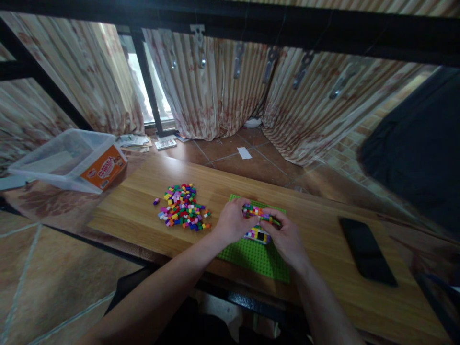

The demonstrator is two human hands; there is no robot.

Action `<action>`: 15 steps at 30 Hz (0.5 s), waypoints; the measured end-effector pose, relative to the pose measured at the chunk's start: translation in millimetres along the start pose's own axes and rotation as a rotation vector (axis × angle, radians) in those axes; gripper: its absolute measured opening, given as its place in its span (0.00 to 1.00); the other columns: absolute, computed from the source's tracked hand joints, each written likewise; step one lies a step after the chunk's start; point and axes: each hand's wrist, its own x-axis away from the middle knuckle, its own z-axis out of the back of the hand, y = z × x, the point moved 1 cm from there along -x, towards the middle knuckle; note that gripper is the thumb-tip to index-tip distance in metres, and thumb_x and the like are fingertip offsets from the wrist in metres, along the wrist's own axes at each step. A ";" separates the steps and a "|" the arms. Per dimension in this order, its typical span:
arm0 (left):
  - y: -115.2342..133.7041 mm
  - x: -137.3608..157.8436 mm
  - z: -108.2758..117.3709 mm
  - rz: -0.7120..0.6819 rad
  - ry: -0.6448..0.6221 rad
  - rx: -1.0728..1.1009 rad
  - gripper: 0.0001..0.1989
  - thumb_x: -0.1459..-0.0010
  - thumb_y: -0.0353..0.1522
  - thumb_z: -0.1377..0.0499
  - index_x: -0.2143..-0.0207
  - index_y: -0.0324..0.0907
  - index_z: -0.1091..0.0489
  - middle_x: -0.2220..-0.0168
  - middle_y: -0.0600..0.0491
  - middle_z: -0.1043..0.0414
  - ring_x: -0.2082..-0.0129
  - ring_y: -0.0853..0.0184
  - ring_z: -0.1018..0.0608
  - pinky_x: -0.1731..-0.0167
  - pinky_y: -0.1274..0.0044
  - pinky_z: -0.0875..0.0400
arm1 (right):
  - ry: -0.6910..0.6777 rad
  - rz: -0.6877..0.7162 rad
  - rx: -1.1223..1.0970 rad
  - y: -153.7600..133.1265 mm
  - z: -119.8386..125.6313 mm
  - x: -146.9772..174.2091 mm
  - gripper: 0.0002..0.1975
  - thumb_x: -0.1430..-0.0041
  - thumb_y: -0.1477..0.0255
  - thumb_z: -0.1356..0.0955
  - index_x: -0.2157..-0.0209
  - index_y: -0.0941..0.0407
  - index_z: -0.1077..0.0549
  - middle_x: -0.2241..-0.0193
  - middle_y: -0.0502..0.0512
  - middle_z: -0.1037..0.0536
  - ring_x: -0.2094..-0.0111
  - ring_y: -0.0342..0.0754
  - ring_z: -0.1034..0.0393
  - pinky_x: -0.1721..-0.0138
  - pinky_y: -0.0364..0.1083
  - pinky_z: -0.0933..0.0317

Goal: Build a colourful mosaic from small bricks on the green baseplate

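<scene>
A structure of multicoloured toy building bricks (258, 234) stands on a green studded baseplate (251, 258) on the wooden table. My left hand (235, 221) curls around its left side, the fingers and thumb pressed to the bricks. From the right, my right hand (285, 235) grips the other side, its thumb near the left thumb at the middle. Part of the structure is hidden behind my fingers. To the left of the baseplate lies a loose pile of small coloured bricks (183, 208), with one purple brick (156, 201) apart from it.
A black phone (367, 251) lies on the right of the wooden table (312, 225). At the far left stands a clear plastic bin (68, 163) with an orange label. Papers (132, 141) sit behind it. Curtains (215, 91) hang beyond the table.
</scene>
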 end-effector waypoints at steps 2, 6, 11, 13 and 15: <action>0.4 -0.2 -0.5 -0.005 0.000 -0.001 0.17 0.48 0.35 0.37 0.56 0.39 0.27 0.59 0.47 0.23 0.57 0.59 0.23 0.54 0.69 0.29 | -0.003 -0.041 -0.063 -1.8 -1.0 0.2 0.18 0.52 0.62 0.28 0.59 0.54 0.25 0.58 0.55 0.21 0.60 0.51 0.25 0.56 0.52 0.32; 2.0 0.0 -0.7 -0.006 0.018 -0.018 0.16 0.49 0.34 0.37 0.57 0.39 0.27 0.61 0.48 0.24 0.58 0.60 0.24 0.54 0.68 0.29 | 0.006 -0.076 -0.098 -4.1 -2.7 0.2 0.18 0.54 0.62 0.28 0.60 0.53 0.25 0.61 0.53 0.20 0.63 0.50 0.24 0.59 0.51 0.31; 2.1 1.1 -1.4 -0.014 0.033 -0.021 0.15 0.49 0.34 0.37 0.57 0.39 0.28 0.61 0.48 0.24 0.57 0.59 0.24 0.54 0.68 0.28 | -0.002 -0.068 -0.120 -4.5 -3.6 0.1 0.18 0.54 0.62 0.27 0.61 0.54 0.25 0.62 0.53 0.20 0.64 0.50 0.25 0.59 0.50 0.31; 0.8 1.9 -2.7 -0.014 0.035 -0.027 0.17 0.48 0.34 0.37 0.56 0.38 0.28 0.60 0.47 0.24 0.57 0.59 0.24 0.53 0.67 0.28 | -0.004 -0.056 -0.115 -5.1 -3.6 0.6 0.17 0.54 0.63 0.27 0.61 0.54 0.25 0.62 0.53 0.20 0.64 0.50 0.25 0.59 0.50 0.31; -1.1 2.4 -3.6 -0.025 0.027 -0.030 0.19 0.48 0.36 0.37 0.54 0.38 0.28 0.58 0.46 0.24 0.56 0.58 0.23 0.53 0.67 0.28 | 0.004 -0.054 -0.102 -5.8 -3.5 1.6 0.18 0.53 0.62 0.27 0.60 0.54 0.25 0.62 0.53 0.19 0.64 0.50 0.25 0.59 0.51 0.31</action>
